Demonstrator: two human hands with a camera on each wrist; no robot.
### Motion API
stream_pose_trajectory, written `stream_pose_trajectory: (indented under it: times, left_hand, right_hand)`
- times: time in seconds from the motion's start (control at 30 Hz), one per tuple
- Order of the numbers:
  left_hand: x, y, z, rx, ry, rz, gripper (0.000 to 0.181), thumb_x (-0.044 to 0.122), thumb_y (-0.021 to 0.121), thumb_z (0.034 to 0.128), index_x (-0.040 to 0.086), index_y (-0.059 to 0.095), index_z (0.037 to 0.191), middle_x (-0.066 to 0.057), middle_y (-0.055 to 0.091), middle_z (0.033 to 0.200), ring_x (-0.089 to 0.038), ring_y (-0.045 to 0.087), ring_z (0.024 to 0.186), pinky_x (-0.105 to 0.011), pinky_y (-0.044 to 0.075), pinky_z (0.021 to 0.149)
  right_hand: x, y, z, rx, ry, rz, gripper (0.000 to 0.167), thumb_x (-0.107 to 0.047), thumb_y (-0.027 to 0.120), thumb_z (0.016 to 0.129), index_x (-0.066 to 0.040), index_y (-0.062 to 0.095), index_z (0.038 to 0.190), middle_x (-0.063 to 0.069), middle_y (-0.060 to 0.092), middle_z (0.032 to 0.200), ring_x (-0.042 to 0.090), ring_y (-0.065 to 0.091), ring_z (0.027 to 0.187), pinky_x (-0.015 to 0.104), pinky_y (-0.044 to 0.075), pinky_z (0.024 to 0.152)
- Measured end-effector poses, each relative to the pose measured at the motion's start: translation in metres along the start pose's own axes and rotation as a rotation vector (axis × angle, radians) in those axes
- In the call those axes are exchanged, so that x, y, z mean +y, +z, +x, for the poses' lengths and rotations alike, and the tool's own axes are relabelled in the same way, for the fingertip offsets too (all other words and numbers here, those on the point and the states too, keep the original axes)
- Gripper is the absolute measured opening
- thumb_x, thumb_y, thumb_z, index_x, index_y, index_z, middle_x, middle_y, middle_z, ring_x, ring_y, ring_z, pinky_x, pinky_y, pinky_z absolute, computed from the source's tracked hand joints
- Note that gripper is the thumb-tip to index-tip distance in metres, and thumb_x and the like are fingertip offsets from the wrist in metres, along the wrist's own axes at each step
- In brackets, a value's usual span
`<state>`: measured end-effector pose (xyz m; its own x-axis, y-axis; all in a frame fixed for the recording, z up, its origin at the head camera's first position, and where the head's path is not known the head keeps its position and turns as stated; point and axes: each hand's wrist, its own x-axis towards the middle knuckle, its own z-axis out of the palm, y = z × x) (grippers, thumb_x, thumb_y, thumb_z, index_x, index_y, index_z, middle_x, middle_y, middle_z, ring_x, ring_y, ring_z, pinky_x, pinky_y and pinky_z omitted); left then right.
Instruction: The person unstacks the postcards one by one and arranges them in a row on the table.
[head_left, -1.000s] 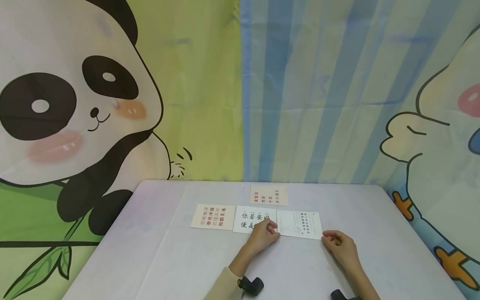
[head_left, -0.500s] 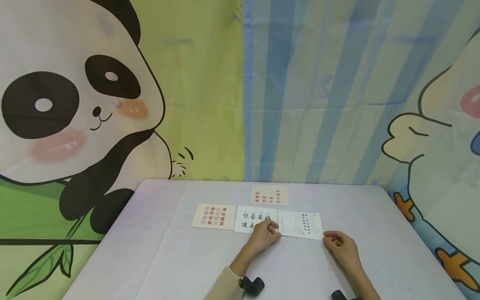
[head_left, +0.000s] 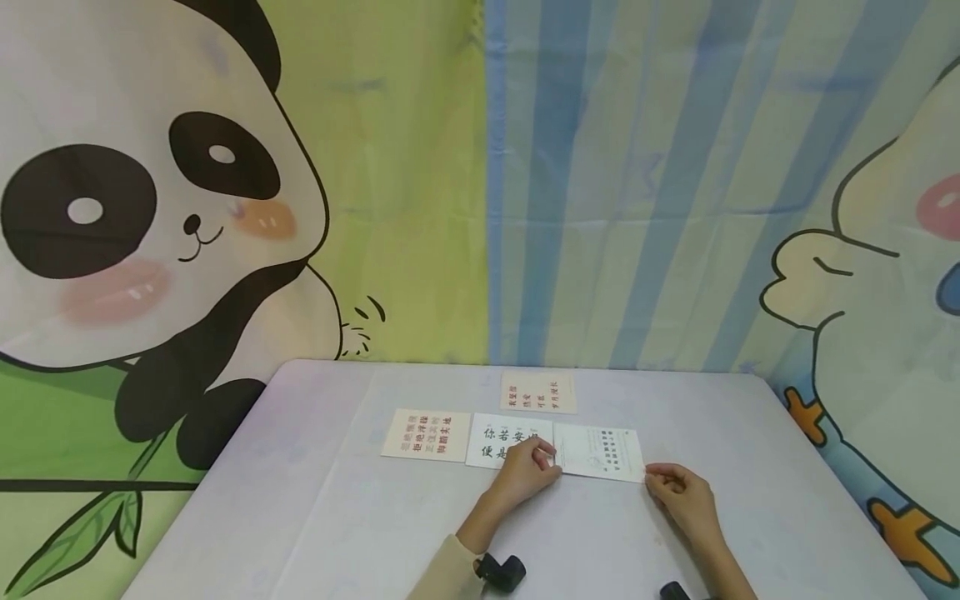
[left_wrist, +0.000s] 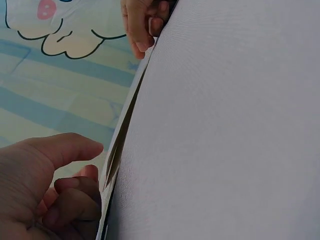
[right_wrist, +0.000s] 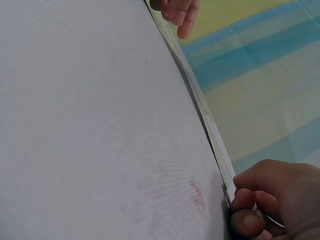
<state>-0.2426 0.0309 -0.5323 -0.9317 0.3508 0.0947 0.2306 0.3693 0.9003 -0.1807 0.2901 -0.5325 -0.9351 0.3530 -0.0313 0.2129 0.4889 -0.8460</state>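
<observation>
White card with small dark lettering (head_left: 596, 451) lies on the table at the right end of a row. My right hand (head_left: 686, 502) pinches its near right corner between thumb (right_wrist: 252, 177) and bent fingers. Beside it is a white card with large dark characters (head_left: 486, 440). My left hand (head_left: 522, 473) rests over where these two cards meet, covering part of the large characters. In the left wrist view its thumb (left_wrist: 82, 147) stands apart from the loosely bent fingers (left_wrist: 75, 197), and the cards' edges show as a thin strip.
A cream card with red and grey characters (head_left: 427, 435) lies at the row's left end. Behind the row is another cream card (head_left: 538, 392). The white table (head_left: 360, 525) ends at a printed curtain (head_left: 420, 208). Each wrist wears a black camera (head_left: 504, 572).
The view shifts very slightly. Both hands and all the cards keep their places.
</observation>
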Motion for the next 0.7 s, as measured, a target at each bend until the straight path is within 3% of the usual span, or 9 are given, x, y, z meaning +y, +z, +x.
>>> stream_pose_trajectory:
  times: [0.3, 0.53, 0.7]
  left_hand:
    - [0.002, -0.005, 0.001, 0.04, 0.028, -0.067, 0.027, 0.008, 0.071, 0.0846, 0.001, 0.063, 0.109, 0.006, 0.055, 0.074, -0.003, 0.049, 0.059, -0.016, 0.042, 0.052]
    - [0.006, -0.014, 0.005, 0.117, 0.031, -0.11, 0.037, 0.006, 0.072, 0.0848, -0.003, 0.059, 0.119, -0.001, 0.056, 0.085, -0.003, 0.052, 0.067, -0.016, 0.045, 0.057]
    - [0.007, -0.022, 0.008, 0.167, 0.012, -0.134, 0.055, 0.007, 0.074, 0.0834, -0.004, 0.049, 0.132, -0.008, 0.056, 0.095, -0.006, 0.054, 0.073, -0.018, 0.046, 0.056]
  right_hand:
    - [-0.008, -0.001, 0.0, -0.006, -0.004, 0.138, 0.027, -0.005, 0.063, 0.09, 0.009, 0.063, 0.113, 0.006, 0.066, 0.088, 0.008, 0.058, 0.062, 0.021, 0.049, 0.054]
    - [-0.029, 0.001, 0.007, -0.016, -0.088, 0.157, 0.025, -0.01, 0.065, 0.092, 0.005, 0.066, 0.112, 0.005, 0.061, 0.077, 0.007, 0.05, 0.054, 0.023, 0.044, 0.049]
    - [-0.047, 0.006, 0.016, -0.029, -0.131, 0.17, 0.028, -0.013, 0.066, 0.092, 0.005, 0.065, 0.113, 0.003, 0.058, 0.083, 0.006, 0.051, 0.056, 0.021, 0.044, 0.05]
